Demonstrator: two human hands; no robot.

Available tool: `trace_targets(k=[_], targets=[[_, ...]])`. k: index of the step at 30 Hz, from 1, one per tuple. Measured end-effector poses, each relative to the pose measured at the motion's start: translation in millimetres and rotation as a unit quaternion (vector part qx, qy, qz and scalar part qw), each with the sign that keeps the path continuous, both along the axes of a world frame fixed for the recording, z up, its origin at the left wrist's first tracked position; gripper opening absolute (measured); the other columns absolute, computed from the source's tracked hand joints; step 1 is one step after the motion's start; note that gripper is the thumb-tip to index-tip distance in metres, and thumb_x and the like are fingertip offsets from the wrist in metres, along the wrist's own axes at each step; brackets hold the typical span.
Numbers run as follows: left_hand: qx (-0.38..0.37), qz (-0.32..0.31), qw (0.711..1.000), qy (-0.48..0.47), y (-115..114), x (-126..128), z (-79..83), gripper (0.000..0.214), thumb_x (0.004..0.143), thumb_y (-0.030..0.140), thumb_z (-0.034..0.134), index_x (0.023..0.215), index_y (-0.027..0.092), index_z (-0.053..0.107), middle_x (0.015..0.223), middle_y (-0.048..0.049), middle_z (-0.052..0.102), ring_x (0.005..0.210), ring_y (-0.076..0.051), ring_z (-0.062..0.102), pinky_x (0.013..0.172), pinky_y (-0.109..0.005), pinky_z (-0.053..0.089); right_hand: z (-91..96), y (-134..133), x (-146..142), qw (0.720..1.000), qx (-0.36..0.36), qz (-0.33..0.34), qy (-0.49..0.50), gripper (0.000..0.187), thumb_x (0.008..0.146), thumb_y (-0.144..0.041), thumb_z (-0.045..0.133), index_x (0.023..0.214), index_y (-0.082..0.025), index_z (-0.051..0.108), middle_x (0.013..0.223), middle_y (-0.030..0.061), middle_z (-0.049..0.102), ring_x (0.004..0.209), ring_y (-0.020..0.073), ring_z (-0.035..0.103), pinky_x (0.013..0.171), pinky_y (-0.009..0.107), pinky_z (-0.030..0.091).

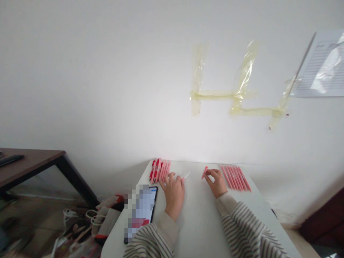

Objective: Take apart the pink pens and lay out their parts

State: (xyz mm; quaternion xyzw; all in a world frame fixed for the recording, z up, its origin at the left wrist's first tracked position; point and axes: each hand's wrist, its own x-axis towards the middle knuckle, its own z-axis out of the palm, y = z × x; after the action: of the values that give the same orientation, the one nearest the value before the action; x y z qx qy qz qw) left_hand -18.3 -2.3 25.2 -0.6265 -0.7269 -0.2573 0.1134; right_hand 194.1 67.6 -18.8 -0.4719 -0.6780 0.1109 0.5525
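My left hand (174,193) is closed on a pen part (185,177), a short pink piece with a thin white rod sticking out to the upper right. Between the thumb and fingertips of my right hand (217,182) is a pink pen piece (205,172) with a redder end, held apart from the left one. Just beyond my left fingers lies a group of red and pink pens (159,171). To the right of my right hand, several pink pens (235,178) lie side by side in a slanted row.
The white table (200,222) stands against a white wall with yellowed tape (215,96) on it. A phone (153,200), partly blurred out, lies by the table's left edge. Bags (104,218) sit on the floor at left, below a brown desk (32,159).
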Motion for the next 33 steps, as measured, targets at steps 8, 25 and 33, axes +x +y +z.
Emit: trace_targets(k=[8,25,33], targets=[[-0.004,0.005,1.0,-0.004,0.5,-3.8,-0.8,0.024,0.094,0.032,0.051,0.097,0.027,0.075,0.126,-0.0073,0.06,0.12,-0.029,0.044,0.106,-0.055,0.028,2.9,0.3,2.4,0.998,0.033,-0.026,-0.049,0.026,0.09,-0.042,0.059,0.1,-0.026,0.076,0.083,0.0072,0.072,0.096,0.0275,0.059,0.092,0.047,0.049],[-0.009,-0.024,0.992,-0.121,4.8,-1.1,2.0,0.014,0.087,0.032,0.064,0.092,0.03,0.077,0.124,-0.0037,0.061,0.12,-0.028,0.047,0.105,-0.047,0.031,5.0,-5.4,2.8,0.973,0.042,-0.072,-0.213,0.023,0.091,-0.027,0.062,0.101,-0.037,0.079,0.091,0.0076,0.069,0.105,0.0308,0.05,0.097,0.053,0.04],[-0.007,-0.026,0.992,-0.126,5.7,-2.2,0.7,0.011,0.086,0.03,0.066,0.091,0.03,0.077,0.123,-0.0036,0.06,0.121,-0.027,0.047,0.107,-0.048,0.032,1.8,-3.5,3.8,0.965,0.046,-0.075,-0.245,0.024,0.092,-0.024,0.063,0.103,-0.038,0.079,0.095,0.0079,0.069,0.106,0.0311,0.048,0.096,0.054,0.04]])
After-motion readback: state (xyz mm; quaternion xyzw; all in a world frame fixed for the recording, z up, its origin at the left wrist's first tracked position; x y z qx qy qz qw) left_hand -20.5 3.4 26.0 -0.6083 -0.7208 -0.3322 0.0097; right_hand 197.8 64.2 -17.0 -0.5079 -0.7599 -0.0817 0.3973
